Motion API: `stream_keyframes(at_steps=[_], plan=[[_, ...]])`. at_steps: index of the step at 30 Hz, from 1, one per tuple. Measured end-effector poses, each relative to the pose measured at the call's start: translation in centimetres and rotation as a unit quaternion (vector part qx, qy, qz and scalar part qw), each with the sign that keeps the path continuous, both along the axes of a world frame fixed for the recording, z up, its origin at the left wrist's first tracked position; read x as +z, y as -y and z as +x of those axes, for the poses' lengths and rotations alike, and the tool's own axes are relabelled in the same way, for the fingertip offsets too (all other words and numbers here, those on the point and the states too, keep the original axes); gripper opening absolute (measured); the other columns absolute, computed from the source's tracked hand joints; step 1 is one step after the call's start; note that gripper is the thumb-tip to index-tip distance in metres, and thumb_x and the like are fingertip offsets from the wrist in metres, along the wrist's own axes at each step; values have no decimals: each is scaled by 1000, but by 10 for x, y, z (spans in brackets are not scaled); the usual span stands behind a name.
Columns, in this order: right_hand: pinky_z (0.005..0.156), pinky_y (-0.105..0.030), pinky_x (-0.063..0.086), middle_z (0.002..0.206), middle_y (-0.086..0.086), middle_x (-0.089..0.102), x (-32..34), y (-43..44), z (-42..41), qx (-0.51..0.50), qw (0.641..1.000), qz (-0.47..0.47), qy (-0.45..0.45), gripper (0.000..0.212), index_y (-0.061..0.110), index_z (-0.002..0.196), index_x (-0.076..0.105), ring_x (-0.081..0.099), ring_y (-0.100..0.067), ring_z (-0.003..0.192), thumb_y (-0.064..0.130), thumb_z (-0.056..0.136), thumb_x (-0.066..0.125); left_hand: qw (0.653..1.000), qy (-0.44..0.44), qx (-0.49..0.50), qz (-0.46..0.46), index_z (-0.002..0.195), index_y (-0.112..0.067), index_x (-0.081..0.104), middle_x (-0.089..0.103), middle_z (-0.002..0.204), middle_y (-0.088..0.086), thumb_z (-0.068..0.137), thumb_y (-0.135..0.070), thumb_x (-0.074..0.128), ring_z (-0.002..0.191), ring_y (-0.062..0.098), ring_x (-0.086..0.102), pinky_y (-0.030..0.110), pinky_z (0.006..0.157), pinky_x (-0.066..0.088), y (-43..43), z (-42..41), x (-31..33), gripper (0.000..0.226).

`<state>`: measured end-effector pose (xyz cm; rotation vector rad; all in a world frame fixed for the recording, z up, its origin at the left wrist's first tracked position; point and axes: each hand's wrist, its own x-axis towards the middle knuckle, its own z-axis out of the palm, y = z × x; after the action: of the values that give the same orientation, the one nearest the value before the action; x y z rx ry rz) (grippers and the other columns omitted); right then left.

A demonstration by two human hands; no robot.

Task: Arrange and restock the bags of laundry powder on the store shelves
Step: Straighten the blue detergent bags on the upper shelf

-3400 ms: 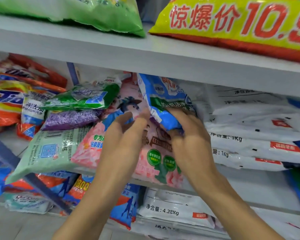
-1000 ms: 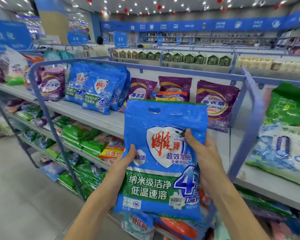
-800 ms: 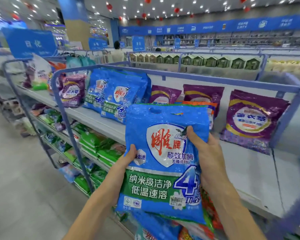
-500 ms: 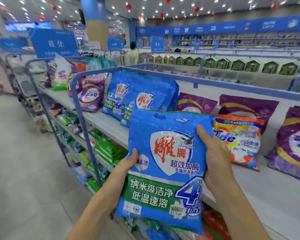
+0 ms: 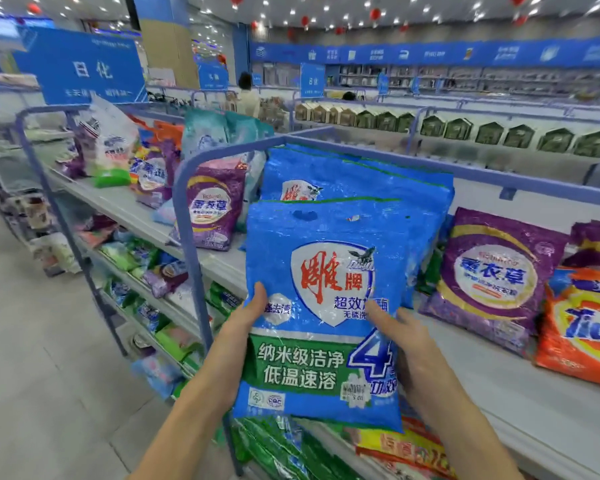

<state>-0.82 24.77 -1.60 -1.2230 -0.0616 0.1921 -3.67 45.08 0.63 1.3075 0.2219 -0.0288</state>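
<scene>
I hold a blue laundry powder bag [image 5: 321, 306] with a green band upright in front of the top shelf [image 5: 499, 386]. My left hand [image 5: 246, 317] grips its left edge, thumb on the front. My right hand [image 5: 400, 344] grips its right edge, thumb across the front. Right behind it stands a stack of matching blue bags [image 5: 368, 181] on the shelf. Purple bags stand on either side: one to the left [image 5: 212, 206], one to the right [image 5: 492, 278].
An orange Tide bag [image 5: 582, 323] leans at the far right of the shelf. A blue metal divider post [image 5: 187, 237] rises just left of the held bag. Lower shelves [image 5: 146, 292] hold mixed bags. The aisle floor [image 5: 32, 358] lies to the left. A person [image 5: 248, 95] stands far back.
After pulling the blue bag from a lower shelf, I have carried it left along the top shelf; it now sits in front of the matching blue stack. My right hand has slid lower on its edge.
</scene>
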Motion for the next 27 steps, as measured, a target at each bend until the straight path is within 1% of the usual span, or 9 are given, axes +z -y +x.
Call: stream_keyframes(at_steps=[3,6,9,11,15,17,20,23,27], plan=[[72,-38,63,108,-12,79,-4,-49,9,-70,997,-3,14,40,13,112,73,77,-30,91,24,74,79,1000,11,19,15,116,-14,66,78,103,3,95,-64,45,94,7,74,10,67,51,-50,60,-5,58],[75,-42,64,102,-10,80,-4,-85,21,-127,992,-2,5,25,16,106,74,78,-28,86,21,81,73,999,10,30,38,149,-2,37,36,159,18,106,-43,32,142,31,42,18,88,39,-82,102,-9,59],[79,-49,61,99,-15,79,-2,-106,35,-175,984,-15,1,17,18,90,77,76,-29,80,28,77,80,998,1,-44,49,117,-22,63,66,125,-7,93,-55,45,112,18,60,31,95,43,-100,118,-20,44],[87,-58,58,101,-17,78,-1,-115,48,-194,981,-13,1,23,21,89,77,76,-32,85,32,72,87,995,25,-43,92,114,-29,55,58,108,-25,96,-58,45,112,7,51,27,98,35,-108,125,-19,35],[101,-55,53,117,-5,77,2,-130,86,-243,970,-17,10,61,18,121,71,73,-31,109,46,70,88,990,74,-58,101,140,-30,56,56,141,-18,75,-82,56,127,6,51,31,105,35,-122,162,-9,83],[103,-59,51,124,-7,73,3,-137,106,-263,965,-18,17,83,19,129,66,69,-33,116,61,63,91,987,89,-53,122,136,-25,57,55,142,-14,74,-76,68,126,8,51,33,103,35,-127,180,-4,81],[94,-66,54,112,-23,73,6,-146,135,-265,964,5,35,41,12,108,71,72,-37,99,42,83,83,984,103,-54,135,123,-16,66,74,121,1,75,-56,82,108,22,71,46,97,55,-132,209,4,64],[97,-51,57,111,3,78,11,-157,159,-245,969,-5,46,38,22,117,68,73,-23,104,42,88,79,988,100,-27,115,105,-25,69,80,91,-3,92,-30,73,86,21,76,40,78,62,-137,243,6,14],[79,-31,59,98,13,79,14,-172,185,-255,961,-98,48,10,26,104,68,75,-8,87,32,96,70,991,90,26,93,91,-23,72,79,87,0,95,-22,70,90,32,74,46,81,58,-141,276,-3,4]])
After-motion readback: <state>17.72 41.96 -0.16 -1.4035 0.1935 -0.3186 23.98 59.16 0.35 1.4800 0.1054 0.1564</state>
